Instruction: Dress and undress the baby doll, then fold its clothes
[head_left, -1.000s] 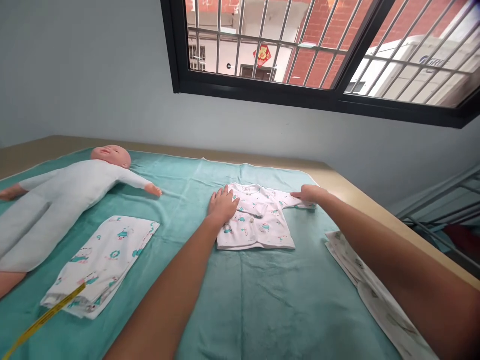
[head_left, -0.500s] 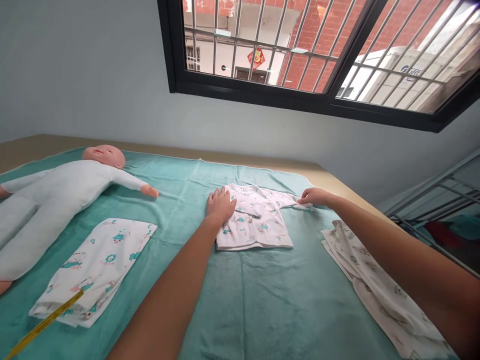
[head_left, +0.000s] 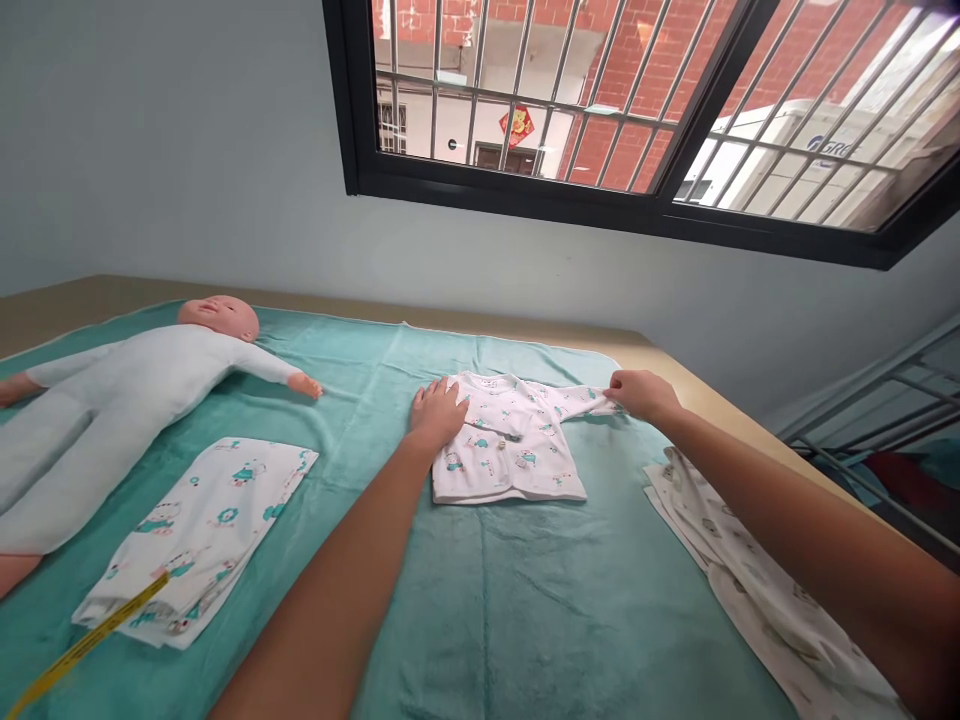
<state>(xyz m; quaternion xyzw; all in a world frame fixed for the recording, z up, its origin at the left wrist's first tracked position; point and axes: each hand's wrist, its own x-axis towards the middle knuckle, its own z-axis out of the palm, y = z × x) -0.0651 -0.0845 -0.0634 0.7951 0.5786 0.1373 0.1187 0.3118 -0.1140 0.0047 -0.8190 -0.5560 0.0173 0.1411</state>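
Observation:
A small white baby shirt (head_left: 514, 450) with teal prints lies flat on the teal blanket (head_left: 525, 600). My left hand (head_left: 435, 415) rests flat on the shirt's left side, fingers spread. My right hand (head_left: 637, 392) is at the end of the shirt's right sleeve, fingers closed in a pinch on the cuff. A baby doll (head_left: 127, 390) in a pale suit lies on its back at the far left.
Folded printed baby trousers (head_left: 199, 530) lie near the doll, with a yellow tape measure (head_left: 82, 645) over their near corner. Another printed cloth (head_left: 757, 590) hangs over the table's right edge. A barred window is above; a metal rail stands at right.
My right hand has shifted slightly along the sleeve end and now pinches the cuff. My left hand stays on the shirt. The view has tilted a little.

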